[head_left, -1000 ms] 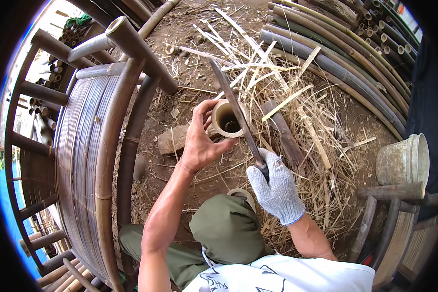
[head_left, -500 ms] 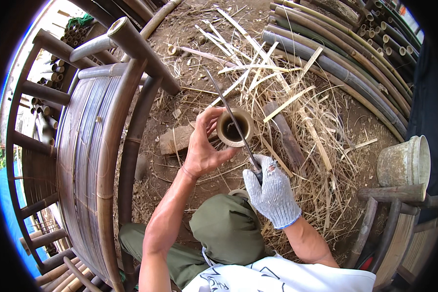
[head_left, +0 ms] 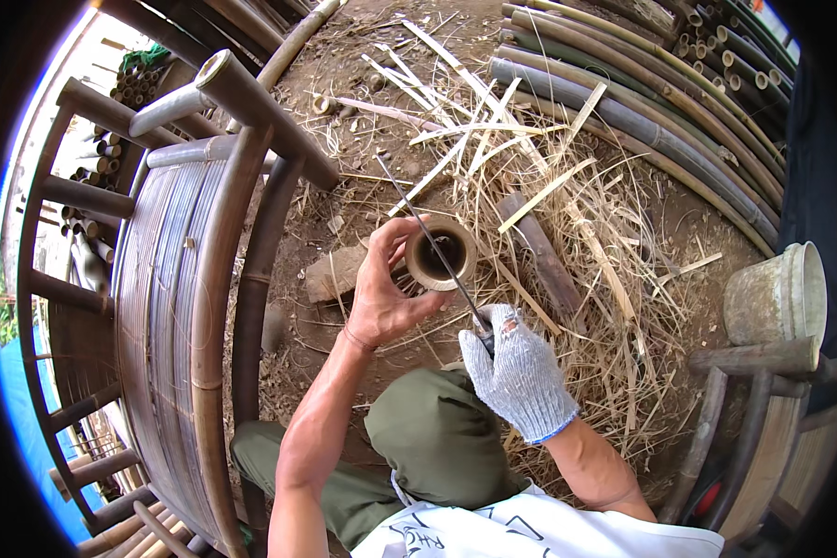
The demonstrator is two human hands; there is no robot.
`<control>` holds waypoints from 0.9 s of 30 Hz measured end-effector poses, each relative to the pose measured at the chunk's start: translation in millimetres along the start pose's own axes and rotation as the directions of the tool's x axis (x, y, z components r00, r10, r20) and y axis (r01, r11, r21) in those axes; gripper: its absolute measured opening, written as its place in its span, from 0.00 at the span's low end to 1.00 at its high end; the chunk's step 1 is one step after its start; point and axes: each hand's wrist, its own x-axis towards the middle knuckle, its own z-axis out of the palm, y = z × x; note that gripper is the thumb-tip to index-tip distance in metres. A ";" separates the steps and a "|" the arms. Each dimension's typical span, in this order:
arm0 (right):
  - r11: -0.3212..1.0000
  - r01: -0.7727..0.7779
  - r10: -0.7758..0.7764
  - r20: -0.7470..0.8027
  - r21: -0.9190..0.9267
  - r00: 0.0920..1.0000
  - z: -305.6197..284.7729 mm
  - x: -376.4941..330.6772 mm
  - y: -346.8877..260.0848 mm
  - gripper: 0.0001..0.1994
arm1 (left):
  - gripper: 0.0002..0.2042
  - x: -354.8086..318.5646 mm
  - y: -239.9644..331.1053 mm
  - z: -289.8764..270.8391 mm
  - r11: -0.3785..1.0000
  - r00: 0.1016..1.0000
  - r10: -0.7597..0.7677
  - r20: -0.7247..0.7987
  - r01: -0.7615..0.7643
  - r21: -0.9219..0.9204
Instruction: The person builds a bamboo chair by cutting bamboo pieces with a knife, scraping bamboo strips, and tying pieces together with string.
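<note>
My bare left hand (head_left: 388, 293) grips a short upright section of bamboo tube (head_left: 440, 253), its hollow open end facing up. My right hand (head_left: 519, 374), in a white knit glove, holds the handle of a long thin blade (head_left: 426, 234). The blade lies edge-down across the tube's open rim and points away from me toward the upper left. My knee in green trousers (head_left: 437, 437) sits just below both hands.
A curved bamboo chair frame (head_left: 181, 279) stands on the left. Long bamboo poles (head_left: 642, 112) lie at the upper right. Split strips and shavings (head_left: 567, 214) cover the dirt. A grey bucket (head_left: 777, 298) and a bamboo stool (head_left: 753, 391) sit at the right.
The blade has turned from a broad, raised angle to edge-on across the tube's rim. My right hand has dropped slightly toward my knee, and the left hand has kept its hold.
</note>
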 end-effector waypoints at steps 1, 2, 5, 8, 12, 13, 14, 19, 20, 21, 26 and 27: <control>1.000 0.008 -0.008 -0.011 0.004 1.000 0.6 1.2 0.4 0.13 | 0.49 2.3 3.4 -0.5 1.000 1.000 -0.009 0.003 0.009 0.021; 1.000 0.017 -0.017 -0.021 0.008 1.000 1.7 2.4 1.5 0.13 | 0.49 3.4 8.0 -1.5 0.997 0.999 -0.032 0.003 0.032 0.066; 1.000 0.017 -0.016 -0.014 0.012 1.000 -1.3 8.8 3.4 0.13 | 0.39 14.3 48.9 -20.5 0.990 0.996 -0.069 -0.048 0.074 0.121; 0.999 0.018 -0.020 -0.056 -0.038 0.998 -3.9 16.3 6.7 0.14 | 0.30 46.3 143.5 -42.8 0.969 0.985 0.069 -0.159 -0.029 0.246; 0.998 0.018 -0.020 -0.039 -0.066 0.999 3.6 19.8 2.1 0.16 | 0.30 102.4 166.5 -8.6 0.372 0.904 0.336 0.266 -0.387 0.844; 0.995 0.023 -0.026 -0.023 -0.099 0.999 10.2 20.8 3.3 0.17 | 0.32 117.1 141.4 4.5 0.324 0.906 0.222 0.361 -0.417 0.849; 0.991 0.049 -0.050 -0.007 -0.126 0.999 11.9 23.6 -0.3 0.17 | 0.33 124.1 103.8 4.8 0.425 0.921 0.150 0.361 -0.389 0.817; 0.997 -0.007 0.009 0.027 -0.077 1.000 -5.9 44.4 -18.9 0.22 | 0.26 121.0 85.6 -4.0 0.675 0.877 0.479 -0.038 -0.341 0.654; 0.995 -0.070 0.072 0.037 -0.071 0.997 -9.5 54.0 -21.0 0.23 | 0.23 108.8 98.0 -6.3 0.778 0.872 0.437 -0.220 -0.243 0.580; 0.969 0.094 -0.084 0.052 -0.226 0.995 -7.1 63.9 -16.0 0.20 | 0.20 90.7 105.3 -8.8 0.886 0.901 0.278 -0.334 -0.106 0.452; 0.994 0.052 -0.046 -0.071 0.091 0.996 19.9 96.0 -38.9 0.16 | 0.31 12.1 99.8 -11.4 0.748 0.780 -0.625 0.028 0.608 -0.265; 0.944 0.290 -0.284 -0.056 0.157 0.957 24.0 94.2 -28.3 0.15 | 0.30 3.9 91.6 -17.5 0.784 0.799 -0.601 -0.004 0.589 -0.195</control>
